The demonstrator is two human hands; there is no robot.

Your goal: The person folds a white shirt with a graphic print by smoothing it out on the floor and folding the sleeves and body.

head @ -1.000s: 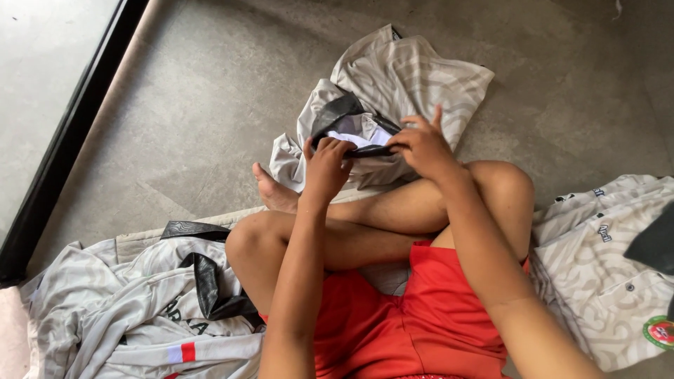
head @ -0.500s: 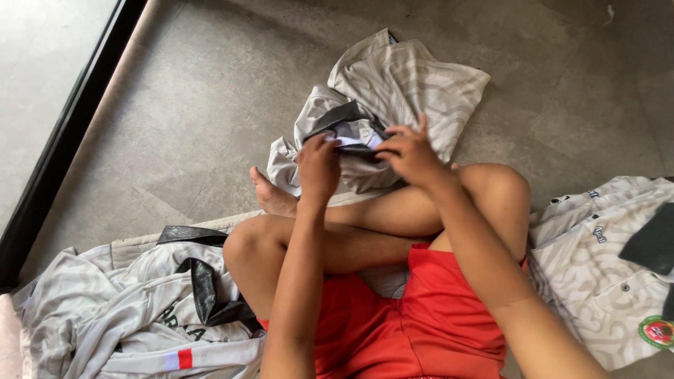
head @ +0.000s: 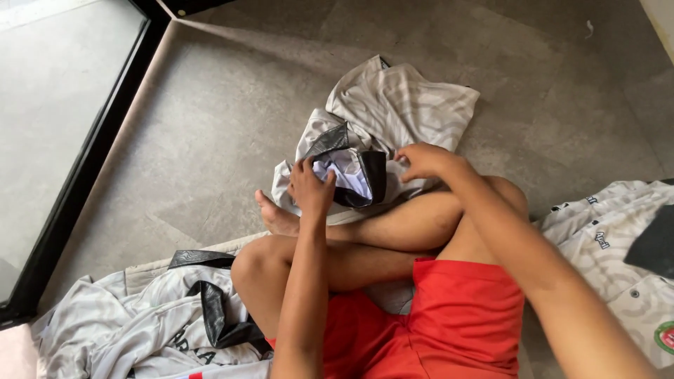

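On the grey stone floor [head: 210, 140], at twelve o'clock from the crossed legs, the left hand [head: 311, 188] and right hand [head: 423, 161] are each pinching the crumpled pale-grey jersey with black collar [head: 400, 105]; folding appears underway, and flattening the fabric is needed next.

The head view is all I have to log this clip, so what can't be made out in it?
- Right hand: its fingertips curl into the grey shirt, so its grip is hidden.
- Shirt pile: cut off by the bottom edge.
- White shirt: cut off by the right edge.
- Left hand: its palm faces away.
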